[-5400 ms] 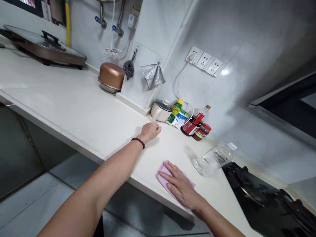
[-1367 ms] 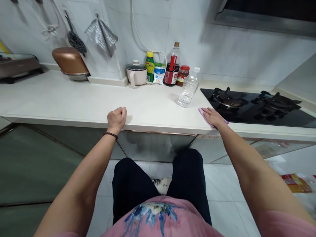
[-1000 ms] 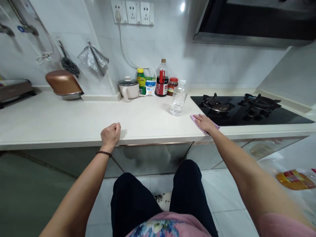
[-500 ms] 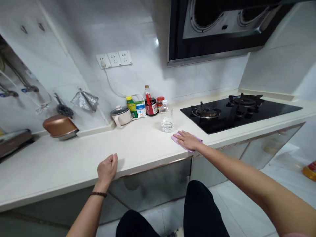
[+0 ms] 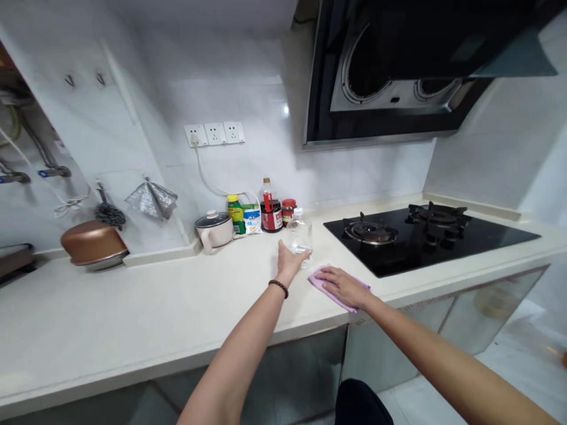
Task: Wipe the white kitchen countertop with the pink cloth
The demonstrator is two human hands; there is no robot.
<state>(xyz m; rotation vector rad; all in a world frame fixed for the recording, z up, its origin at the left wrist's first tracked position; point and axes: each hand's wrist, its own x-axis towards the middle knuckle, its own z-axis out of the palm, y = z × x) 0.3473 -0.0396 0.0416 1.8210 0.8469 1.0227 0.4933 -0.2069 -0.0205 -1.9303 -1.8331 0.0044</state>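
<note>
A clear plastic bottle with a white cap stands upright on the counter. My left hand, a dark beaded bracelet at its wrist, is closed round the bottle's lower near side. Its thumb lies across the right front and its fingers are on the left; their far ends are partly hidden. To the right, a folded pink cloth lies close to the counter's front edge. My right hand rests flat on top of it, fingers stretched out and pressing down.
Behind the bottle are a red-lidded jar, a dark sauce jar, a green bottle and a white-blue packet. A small electric pot stands left of them. The gas hob is right, under the range hood.
My left hand, a fist by the counter's front edge before, has moved forward and right to the bottle. My right hand stays on the cloth. The view has tilted up.
</note>
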